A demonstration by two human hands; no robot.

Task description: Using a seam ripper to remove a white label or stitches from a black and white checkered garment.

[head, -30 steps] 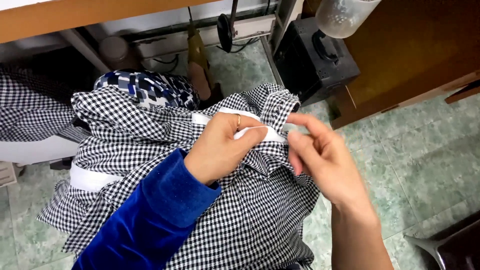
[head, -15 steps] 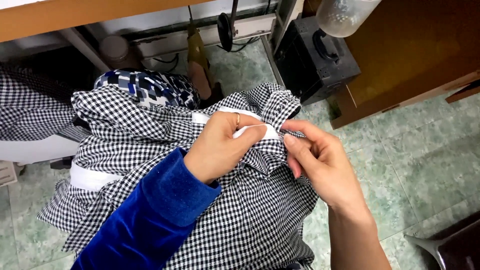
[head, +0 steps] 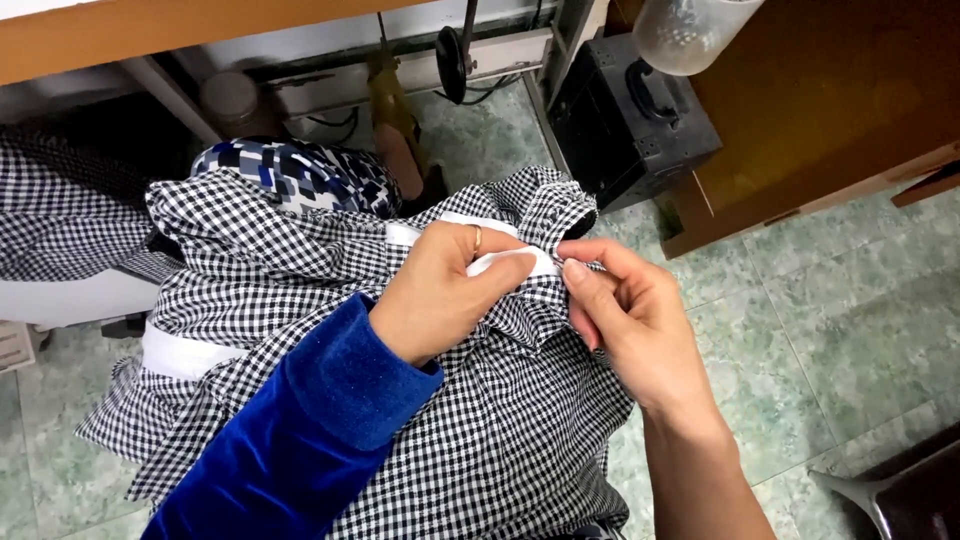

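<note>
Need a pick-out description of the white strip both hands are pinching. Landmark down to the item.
Start at the black-and-white checked garment heaped on the person's lap. Near its top edge, the left hand and right hand meet at a narrow white band sewn into the gathered fabric. It is plain white against the checks and narrower than the wide white band lower left.

Matt woven checked cloth garment (head: 480, 440), plush velvet sleeve (head: 300, 440).

Crumpled black-and-white checked garment (head: 480, 440), white band (head: 500, 262) exposed
</note>
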